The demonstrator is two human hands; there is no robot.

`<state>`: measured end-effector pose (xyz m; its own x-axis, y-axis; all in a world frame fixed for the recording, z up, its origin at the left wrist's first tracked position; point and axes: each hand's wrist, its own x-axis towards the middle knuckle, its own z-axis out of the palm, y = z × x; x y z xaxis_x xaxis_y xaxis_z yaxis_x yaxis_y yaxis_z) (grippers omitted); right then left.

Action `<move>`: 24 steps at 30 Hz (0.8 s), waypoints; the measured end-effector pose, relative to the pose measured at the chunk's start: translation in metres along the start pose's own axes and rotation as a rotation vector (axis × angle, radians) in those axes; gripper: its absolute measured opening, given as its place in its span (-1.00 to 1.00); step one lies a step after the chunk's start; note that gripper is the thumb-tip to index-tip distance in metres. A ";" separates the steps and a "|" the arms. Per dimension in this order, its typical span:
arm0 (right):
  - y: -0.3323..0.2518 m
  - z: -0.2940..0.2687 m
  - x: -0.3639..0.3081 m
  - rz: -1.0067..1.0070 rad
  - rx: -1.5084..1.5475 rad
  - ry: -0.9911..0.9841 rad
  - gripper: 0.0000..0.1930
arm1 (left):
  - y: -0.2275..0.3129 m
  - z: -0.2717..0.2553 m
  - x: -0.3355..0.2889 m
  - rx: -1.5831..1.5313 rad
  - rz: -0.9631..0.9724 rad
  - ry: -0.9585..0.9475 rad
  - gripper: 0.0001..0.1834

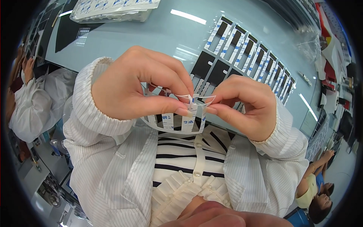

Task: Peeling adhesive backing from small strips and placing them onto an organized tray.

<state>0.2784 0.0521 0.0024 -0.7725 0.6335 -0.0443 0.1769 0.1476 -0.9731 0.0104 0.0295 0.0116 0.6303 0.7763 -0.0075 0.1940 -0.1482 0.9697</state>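
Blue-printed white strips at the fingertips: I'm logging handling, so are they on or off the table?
Off: the strips are held up between the left hand and right hand, in front of the striped shirt.

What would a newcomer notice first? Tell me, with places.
First, the left hand and right hand holding a thin white, blue-printed frame at the centre. Then the row of dark pieces with white-and-blue strips, upper right, and the plastic-covered stack, top left.

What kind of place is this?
Probably a workshop or small factory. Many look-alike dark pieces with white strips lie in a row on the glossy table, a plastic-wrapped stack of sheets sits there too, and a white-sleeved co-worker is nearby.
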 end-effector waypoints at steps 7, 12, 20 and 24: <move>-0.003 0.004 -0.012 -0.550 -0.849 0.094 -0.73 | -0.018 -0.006 0.003 0.032 -0.026 0.006 -0.79; 0.017 0.026 -0.026 -0.910 -1.210 0.303 -0.82 | -0.032 -0.014 0.008 0.054 -0.062 0.009 -0.73; 0.011 0.035 -0.038 -1.092 -1.138 0.229 -0.84 | -0.050 -0.020 0.010 0.175 -0.178 0.119 -0.74; 0.014 0.036 -0.038 -1.205 -1.077 0.181 -0.89 | -0.043 -0.018 0.010 0.200 -0.322 0.167 -0.65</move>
<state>0.2885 0.0031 -0.0179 -0.7071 -0.1718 0.6859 -0.0626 0.9814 0.1813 -0.0056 0.0545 -0.0258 0.3860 0.8889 -0.2466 0.5140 0.0147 0.8577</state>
